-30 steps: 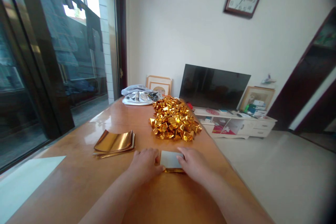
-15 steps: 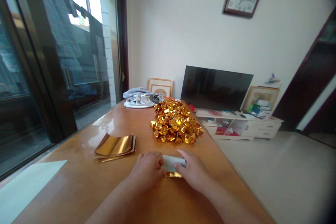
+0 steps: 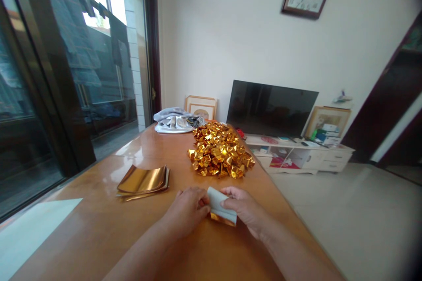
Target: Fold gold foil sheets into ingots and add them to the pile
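On the tabletop [image 3: 99, 228], your heap of folded gold pieces [image 3: 219, 151] lies toward the far right edge, the stack of flat gold sheets [image 3: 143, 181] near the left edge. Your left hand [image 3: 186, 210] and right hand [image 3: 245, 208] both pinch one half-folded sheet [image 3: 221, 206] by the near right edge; you seem mid-fold, so crease next. No containers show.

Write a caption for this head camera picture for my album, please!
Two hands, left hand and right hand, fold a gold paper sheet beside a pile of folded gold pieces.
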`<state>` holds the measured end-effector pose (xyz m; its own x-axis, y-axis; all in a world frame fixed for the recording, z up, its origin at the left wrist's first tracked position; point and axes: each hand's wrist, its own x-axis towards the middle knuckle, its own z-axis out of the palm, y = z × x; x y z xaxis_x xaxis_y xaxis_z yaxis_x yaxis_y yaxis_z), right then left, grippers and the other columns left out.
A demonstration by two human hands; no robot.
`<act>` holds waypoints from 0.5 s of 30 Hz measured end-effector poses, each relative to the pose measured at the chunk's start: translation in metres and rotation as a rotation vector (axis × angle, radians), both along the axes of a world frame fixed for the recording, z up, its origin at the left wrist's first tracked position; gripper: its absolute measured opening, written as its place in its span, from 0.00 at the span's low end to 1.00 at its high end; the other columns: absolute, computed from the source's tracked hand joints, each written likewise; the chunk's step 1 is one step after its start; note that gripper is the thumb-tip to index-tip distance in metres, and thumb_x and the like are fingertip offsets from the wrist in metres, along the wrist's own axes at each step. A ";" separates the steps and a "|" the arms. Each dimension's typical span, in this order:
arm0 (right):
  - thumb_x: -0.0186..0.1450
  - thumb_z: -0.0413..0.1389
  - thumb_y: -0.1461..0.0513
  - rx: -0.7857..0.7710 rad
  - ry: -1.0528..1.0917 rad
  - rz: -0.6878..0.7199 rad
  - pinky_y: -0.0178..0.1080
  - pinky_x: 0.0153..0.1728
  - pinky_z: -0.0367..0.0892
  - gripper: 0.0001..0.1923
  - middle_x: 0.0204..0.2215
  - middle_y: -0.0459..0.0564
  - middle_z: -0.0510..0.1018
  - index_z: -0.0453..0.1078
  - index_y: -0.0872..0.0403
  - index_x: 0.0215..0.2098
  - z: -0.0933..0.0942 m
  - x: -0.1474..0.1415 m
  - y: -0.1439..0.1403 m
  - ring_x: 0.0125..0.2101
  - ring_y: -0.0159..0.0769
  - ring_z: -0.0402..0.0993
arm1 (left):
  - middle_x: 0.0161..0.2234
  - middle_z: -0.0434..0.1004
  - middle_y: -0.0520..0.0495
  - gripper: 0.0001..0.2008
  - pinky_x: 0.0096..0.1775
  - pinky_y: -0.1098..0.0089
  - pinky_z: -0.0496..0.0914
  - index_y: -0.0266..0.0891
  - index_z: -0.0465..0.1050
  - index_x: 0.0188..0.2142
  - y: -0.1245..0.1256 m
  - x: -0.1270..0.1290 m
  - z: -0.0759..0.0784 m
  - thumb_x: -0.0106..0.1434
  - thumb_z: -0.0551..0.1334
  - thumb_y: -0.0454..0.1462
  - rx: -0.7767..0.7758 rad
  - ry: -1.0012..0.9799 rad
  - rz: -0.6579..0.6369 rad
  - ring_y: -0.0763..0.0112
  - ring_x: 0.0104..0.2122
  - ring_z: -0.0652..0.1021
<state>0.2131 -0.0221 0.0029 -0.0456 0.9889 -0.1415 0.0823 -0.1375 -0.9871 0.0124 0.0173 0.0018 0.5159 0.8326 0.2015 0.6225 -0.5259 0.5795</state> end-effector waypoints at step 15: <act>0.54 0.64 0.58 0.013 0.523 -0.208 0.42 0.36 0.72 0.17 0.36 0.52 0.81 0.69 0.54 0.41 -0.006 0.003 0.007 0.35 0.40 0.77 | 0.39 0.78 0.42 0.28 0.37 0.68 0.67 0.34 0.70 0.49 -0.003 0.014 0.001 0.62 0.61 0.55 -0.560 -0.607 -0.049 0.65 0.36 0.76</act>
<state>0.2164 -0.0154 -0.0033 0.0898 0.9860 -0.1401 -0.4465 -0.0859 -0.8906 0.0260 0.0138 0.0027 0.4891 0.8720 0.0187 0.1003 -0.0776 0.9919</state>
